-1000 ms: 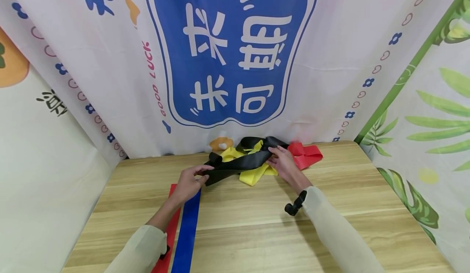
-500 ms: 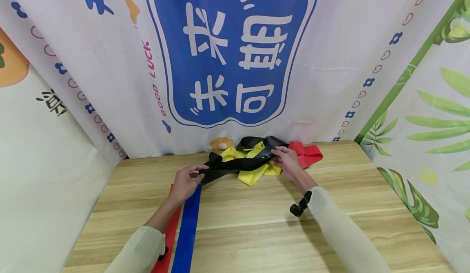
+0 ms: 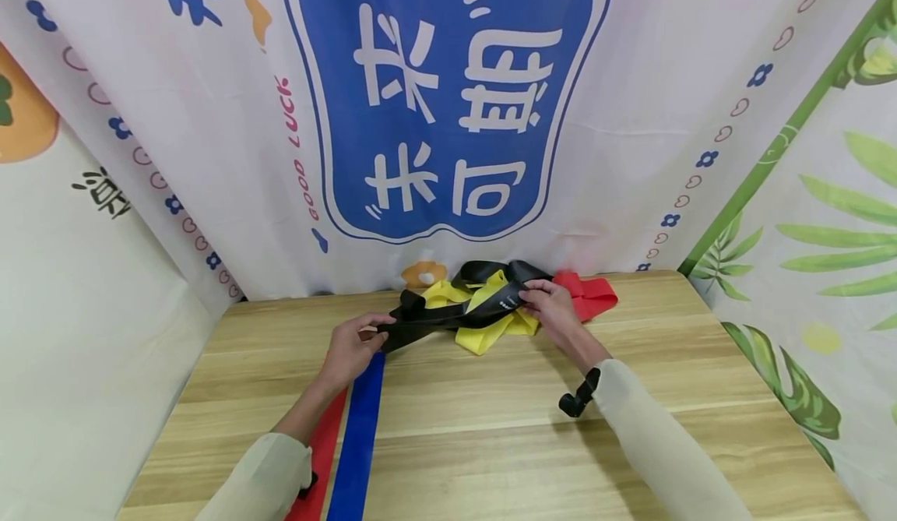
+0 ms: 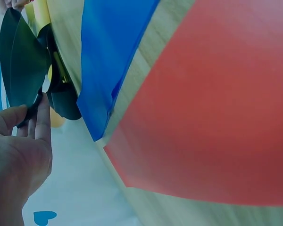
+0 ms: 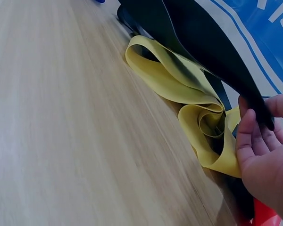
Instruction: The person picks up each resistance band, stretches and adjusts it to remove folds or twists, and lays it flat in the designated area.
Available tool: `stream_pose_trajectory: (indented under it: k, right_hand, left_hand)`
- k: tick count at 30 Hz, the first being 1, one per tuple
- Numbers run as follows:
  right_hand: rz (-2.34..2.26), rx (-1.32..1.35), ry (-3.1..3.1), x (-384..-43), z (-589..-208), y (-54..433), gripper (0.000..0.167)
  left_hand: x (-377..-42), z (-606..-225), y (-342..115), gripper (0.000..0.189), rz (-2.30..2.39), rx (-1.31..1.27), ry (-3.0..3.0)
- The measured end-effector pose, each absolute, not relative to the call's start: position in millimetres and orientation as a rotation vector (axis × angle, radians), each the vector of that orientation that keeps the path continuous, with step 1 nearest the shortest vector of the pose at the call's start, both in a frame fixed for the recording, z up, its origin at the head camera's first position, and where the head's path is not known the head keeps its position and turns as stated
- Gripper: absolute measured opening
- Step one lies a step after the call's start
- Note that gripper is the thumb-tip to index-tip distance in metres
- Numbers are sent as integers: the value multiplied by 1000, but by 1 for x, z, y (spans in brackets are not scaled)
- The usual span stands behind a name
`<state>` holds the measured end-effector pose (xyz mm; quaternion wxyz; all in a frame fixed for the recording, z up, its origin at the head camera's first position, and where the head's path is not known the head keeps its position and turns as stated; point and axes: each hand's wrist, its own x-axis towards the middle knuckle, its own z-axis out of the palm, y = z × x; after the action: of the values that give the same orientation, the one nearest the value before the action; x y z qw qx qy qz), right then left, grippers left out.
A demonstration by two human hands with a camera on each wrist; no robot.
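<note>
Black strip (image 3: pixel 483 318), just below centre of head frame, pinched at two points: left grip (image 3: pixel 353 346) and right grip (image 3: pixel 557 315) both clamped on it, apparently so span is kept spread over yellow strip (image 3: pixel 482 339).

A: Counts, quick?
B: Left hand (image 3: pixel 353 347), right hand (image 3: pixel 557 316): two
A: Laid flat?
B: One red strip (image 3: pixel 325 443), one blue strip (image 3: pixel 360 435), so two
A: Bunched?
B: Black banding (image 3: pixel 483 317), yellow banding (image 3: pixel 480 339), red banding (image 3: pixel 592 297): three colours, pieces per colour can't tell
A: Under it all?
B: One table (image 3: pixel 476 451)
</note>
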<state>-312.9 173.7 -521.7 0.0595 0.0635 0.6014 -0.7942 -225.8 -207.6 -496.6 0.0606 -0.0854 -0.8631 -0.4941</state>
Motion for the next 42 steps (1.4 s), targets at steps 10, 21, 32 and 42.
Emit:
stream_pose_trajectory:
  k: [10,21,32,42]
  right_hand:
    - [-2321,69,1976,-311,-520,178,17]
    - [-2163,-33,2055,-305,-518,190,30]
    - [-2141,-198,1993,-299,-518,206,44]
    - [-1935,-381,2254,-296,-525,212,48]
  left_hand:
    - [-226,-496,-211,29,-1566,-296,-2520]
    - [-227,-495,-215,23,-1466,-321,-2527]
    - [-226,-493,-215,23,-1380,-289,-2568]
    - [-222,-490,-217,21,-1433,-231,-2599]
